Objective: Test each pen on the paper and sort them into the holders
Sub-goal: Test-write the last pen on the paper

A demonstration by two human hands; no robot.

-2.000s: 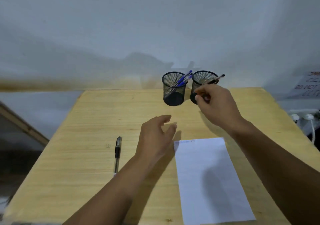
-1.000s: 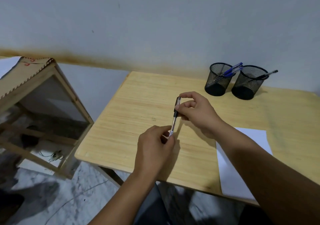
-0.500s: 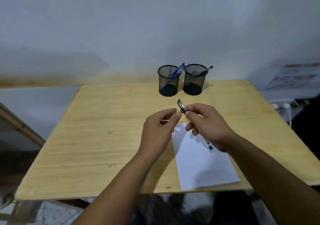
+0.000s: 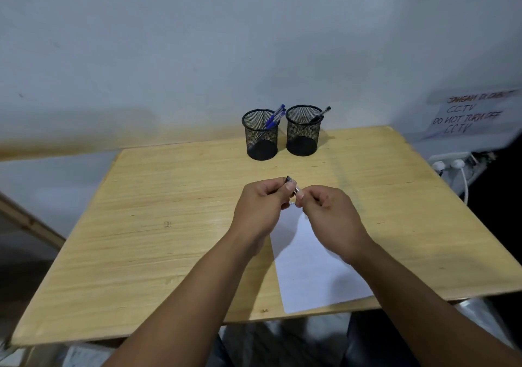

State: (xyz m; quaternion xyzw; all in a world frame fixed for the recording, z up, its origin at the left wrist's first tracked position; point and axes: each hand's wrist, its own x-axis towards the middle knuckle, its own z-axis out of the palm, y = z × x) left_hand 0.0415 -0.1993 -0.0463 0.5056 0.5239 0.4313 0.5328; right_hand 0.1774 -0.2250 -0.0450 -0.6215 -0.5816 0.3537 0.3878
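A black-capped pen (image 4: 292, 184) is held between both hands above the top edge of the white paper (image 4: 316, 265). My left hand (image 4: 261, 205) pinches its black cap end. My right hand (image 4: 329, 214) grips the barrel, most of which is hidden in the fist. Two black mesh holders stand at the back of the wooden table (image 4: 158, 225). The left holder (image 4: 261, 135) has blue pens leaning in it. The right holder (image 4: 302, 131) has one black pen (image 4: 320, 114).
A handwritten notice (image 4: 469, 114) hangs on the wall at right. Below it sit white plugs and a cable (image 4: 454, 167), just past the table's right edge. A wooden frame (image 4: 25, 220) shows at far left.
The pen was picked off the table's left side and brought to the middle over the paper. My left hand now pinches its cap end, closer to my right hand.
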